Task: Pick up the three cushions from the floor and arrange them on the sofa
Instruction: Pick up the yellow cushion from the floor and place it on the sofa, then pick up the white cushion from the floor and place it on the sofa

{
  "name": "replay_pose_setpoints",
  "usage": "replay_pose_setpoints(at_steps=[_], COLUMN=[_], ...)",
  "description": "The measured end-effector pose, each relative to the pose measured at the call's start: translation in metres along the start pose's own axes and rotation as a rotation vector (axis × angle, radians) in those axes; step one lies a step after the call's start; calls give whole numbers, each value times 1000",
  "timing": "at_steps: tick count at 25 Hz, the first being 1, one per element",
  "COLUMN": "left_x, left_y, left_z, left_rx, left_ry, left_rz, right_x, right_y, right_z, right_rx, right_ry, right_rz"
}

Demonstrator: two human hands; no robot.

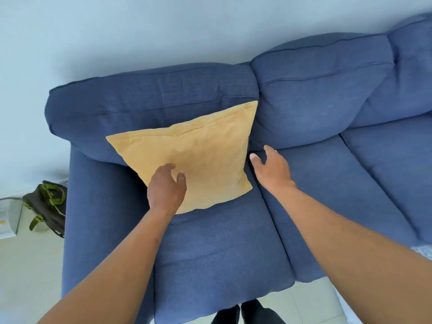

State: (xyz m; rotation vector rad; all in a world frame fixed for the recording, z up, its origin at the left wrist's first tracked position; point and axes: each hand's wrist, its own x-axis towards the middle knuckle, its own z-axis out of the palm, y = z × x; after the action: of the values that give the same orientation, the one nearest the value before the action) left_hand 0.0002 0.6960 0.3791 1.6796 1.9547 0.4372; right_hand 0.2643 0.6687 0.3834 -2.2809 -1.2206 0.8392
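A yellow cushion (198,155) leans against the left backrest of the blue sofa (222,249), its lower edge on the left seat. My left hand (166,188) hovers at the cushion's lower left edge, fingers loosely curled and apart, gripping nothing. My right hand (271,169) is just right of the cushion over the seam between the seats, fingers spread, holding nothing. No other cushion is in view.
A dark bag with green straps (48,206) lies on the floor beside the sofa's left armrest. A white object (9,216) sits at the left edge. Pale floor tiles (304,302) run in front of the sofa. My feet (247,314) stand at its front.
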Motion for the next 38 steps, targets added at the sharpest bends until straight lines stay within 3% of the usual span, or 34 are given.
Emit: replay_pose_setpoints(at_steps=[6,11,20,27,38], left_x=[-67,-142,-344,-475,-522], left_y=[62,112,200,251,339], left_z=[64,120,213,268,408], left_rx=[290,431,537,621,735], left_ry=[-281,-384,-546,-643,-825], left_rz=[411,720,1085,1238,1345], right_x=[-73,-142,-320,-417,-412], right_y=[88,174,350,447,578], right_z=[-28,-71,-150,-188,-234], right_rx=[-284,-243,-147,-102,56], right_ry=[115,189,325,399,384], right_rz=[62,259,537,670,860])
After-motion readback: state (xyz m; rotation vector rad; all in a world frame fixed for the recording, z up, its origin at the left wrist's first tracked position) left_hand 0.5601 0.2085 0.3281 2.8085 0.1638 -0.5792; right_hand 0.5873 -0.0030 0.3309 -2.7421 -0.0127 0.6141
